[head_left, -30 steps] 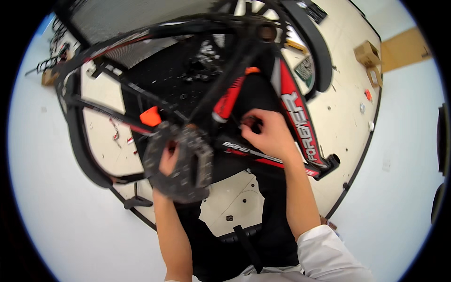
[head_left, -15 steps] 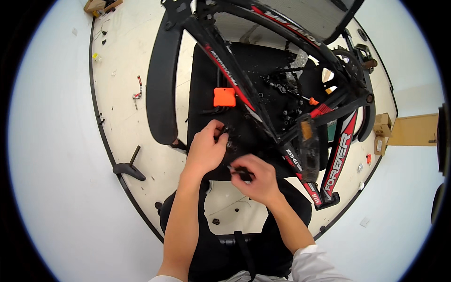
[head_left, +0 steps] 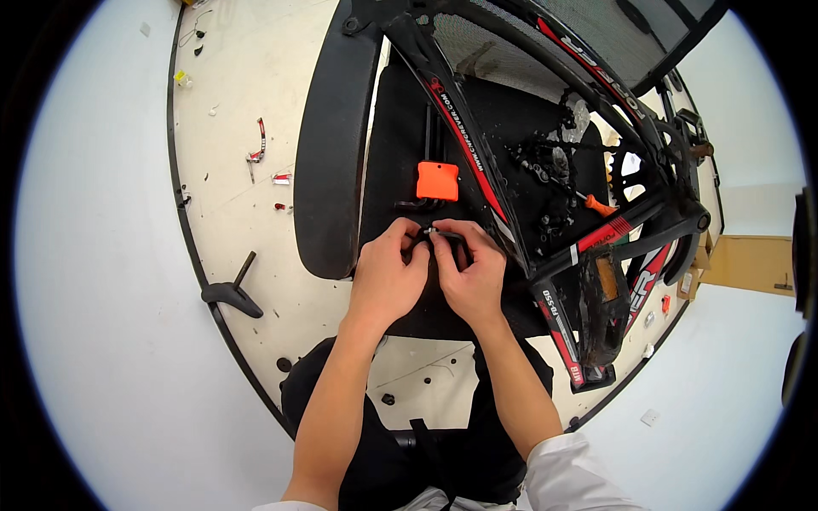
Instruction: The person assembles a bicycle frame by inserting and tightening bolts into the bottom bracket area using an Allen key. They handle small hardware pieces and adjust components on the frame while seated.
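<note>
My left hand and my right hand are close together over the black chair seat. Both are closed, thumbs and fingers pinched. Between their fingertips shows a small dark part with a metallic piece; the fingers cover most of it. A slim dark tool lies under my right fingers, its kind not clear. Just beyond the hands is an orange hex key holder with black keys. To the right, a black and red bicycle frame rests across the seat.
A bicycle chain, loose small parts and an orange-handled screwdriver lie on the seat beyond the frame. A pedal juts out near my right arm. A black armrest stands left. On the floor lie a bicycle saddle and a brake lever.
My right hand has moved up beside my left, and their fingertips now meet at the small part. The view has shifted, so the chair and frame sit further right.
</note>
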Motion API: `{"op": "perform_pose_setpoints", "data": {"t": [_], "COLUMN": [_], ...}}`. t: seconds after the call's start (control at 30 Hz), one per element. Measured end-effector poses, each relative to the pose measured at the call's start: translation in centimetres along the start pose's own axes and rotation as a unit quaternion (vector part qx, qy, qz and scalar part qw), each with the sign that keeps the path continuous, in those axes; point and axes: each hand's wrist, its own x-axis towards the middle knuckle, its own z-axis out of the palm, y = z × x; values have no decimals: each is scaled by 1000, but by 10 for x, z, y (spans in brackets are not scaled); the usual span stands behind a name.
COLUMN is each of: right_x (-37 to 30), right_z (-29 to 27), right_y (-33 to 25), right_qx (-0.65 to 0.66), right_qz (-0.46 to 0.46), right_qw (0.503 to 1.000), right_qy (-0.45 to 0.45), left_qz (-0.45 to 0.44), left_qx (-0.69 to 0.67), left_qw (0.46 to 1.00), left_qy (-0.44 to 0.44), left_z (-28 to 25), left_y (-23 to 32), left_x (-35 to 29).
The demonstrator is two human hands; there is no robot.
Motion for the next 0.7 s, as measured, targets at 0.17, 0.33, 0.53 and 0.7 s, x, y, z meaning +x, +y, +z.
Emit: {"op": "perform_pose_setpoints", "data": {"t": [0.17, 0.33, 0.53, 0.7], "right_x": [-1, -1, -4, -6], "right_z": [-3, -4, -3, 2], "right_y": [-1, 2, 4, 12], "right_qx": [-12, -24, -63, -65], "right_qz": [-26, -49, -59, -58], "right_qw": [1000, 998, 996, 996], "right_qy": [-9, -18, -29, -14], "left_qz": [24, 34, 58, 71], "left_qx": [22, 35, 52, 53], "left_qw": [999, 998, 996, 995], "left_qy": [22, 27, 37, 45], "left_z": [2, 1, 3, 3], "left_y": [1, -1, -2, 2], "left_x": [-2, -2, -3, -4]}}
